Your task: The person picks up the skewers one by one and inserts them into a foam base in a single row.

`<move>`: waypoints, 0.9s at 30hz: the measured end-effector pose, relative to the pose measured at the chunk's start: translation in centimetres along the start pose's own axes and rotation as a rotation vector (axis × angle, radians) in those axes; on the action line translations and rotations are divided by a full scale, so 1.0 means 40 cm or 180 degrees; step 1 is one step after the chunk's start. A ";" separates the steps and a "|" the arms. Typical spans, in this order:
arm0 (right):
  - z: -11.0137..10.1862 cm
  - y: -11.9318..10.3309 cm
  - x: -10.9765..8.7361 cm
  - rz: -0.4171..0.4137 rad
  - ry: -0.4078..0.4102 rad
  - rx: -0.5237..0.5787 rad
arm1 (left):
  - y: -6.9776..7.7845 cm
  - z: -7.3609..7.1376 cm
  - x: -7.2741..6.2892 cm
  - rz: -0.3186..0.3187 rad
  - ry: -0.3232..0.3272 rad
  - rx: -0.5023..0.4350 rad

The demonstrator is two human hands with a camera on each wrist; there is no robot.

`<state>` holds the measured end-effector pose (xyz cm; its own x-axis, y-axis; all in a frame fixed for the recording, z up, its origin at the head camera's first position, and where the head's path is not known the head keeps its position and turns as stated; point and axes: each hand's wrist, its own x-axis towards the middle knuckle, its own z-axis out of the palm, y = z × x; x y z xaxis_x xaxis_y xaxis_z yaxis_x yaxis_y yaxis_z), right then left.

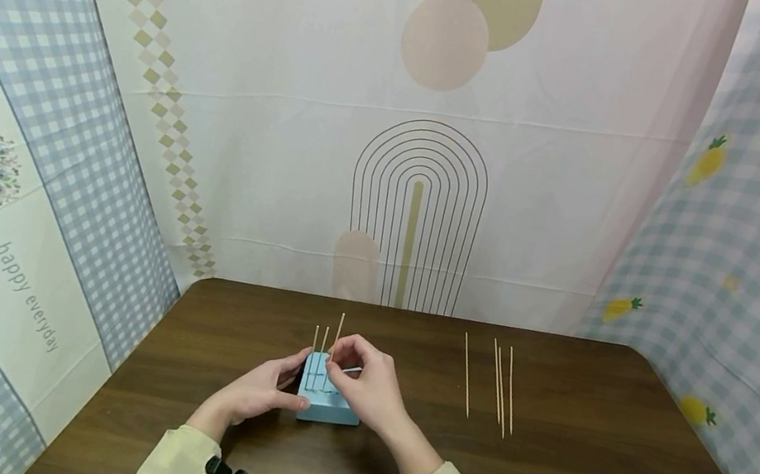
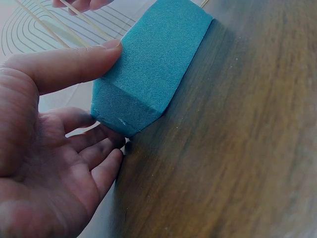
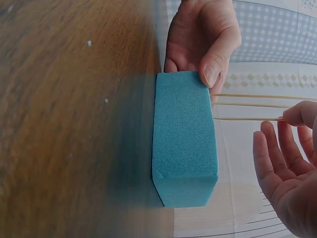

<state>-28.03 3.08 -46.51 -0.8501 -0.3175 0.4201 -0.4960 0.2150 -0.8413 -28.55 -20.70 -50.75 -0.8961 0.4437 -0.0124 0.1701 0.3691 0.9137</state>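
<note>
A light blue foam block (image 1: 329,413) lies on the table. My left hand (image 1: 256,391) holds its left end, the thumb on the upper near edge and the fingers around the end, as the left wrist view also shows. Two thin wooden sticks (image 3: 255,105) stand upright in the block near that end. Just right of them, my right hand (image 1: 367,382) pinches a third wooden stick (image 3: 242,119) between thumb and forefinger. That stick is upright, its lower end at the block's top; how deep it goes cannot be seen.
On the brown table (image 1: 575,471), several loose wooden sticks (image 1: 466,376) lie to the right of the block, roughly parallel. A patterned cloth (image 1: 285,171) hangs behind the table, with checked cloths on both sides.
</note>
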 end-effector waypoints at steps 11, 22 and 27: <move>0.000 0.001 -0.001 -0.0008 -0.0015 -0.0013 | -0.006 -0.001 0.000 -0.0031 0.0023 -0.0005; -0.003 0.006 0.000 0.0006 -0.0047 -0.0070 | -0.007 0.000 0.006 -0.0001 -0.0011 -0.0068; -0.002 0.009 0.002 -0.0003 -0.0041 -0.0065 | -0.007 -0.002 0.008 -0.0014 -0.0008 -0.0079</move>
<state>-28.28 3.22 -46.74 -0.8473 -0.3297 0.4164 -0.5005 0.2334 -0.8337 -28.89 -20.73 -51.00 -0.8958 0.4441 -0.0175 0.1559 0.3508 0.9234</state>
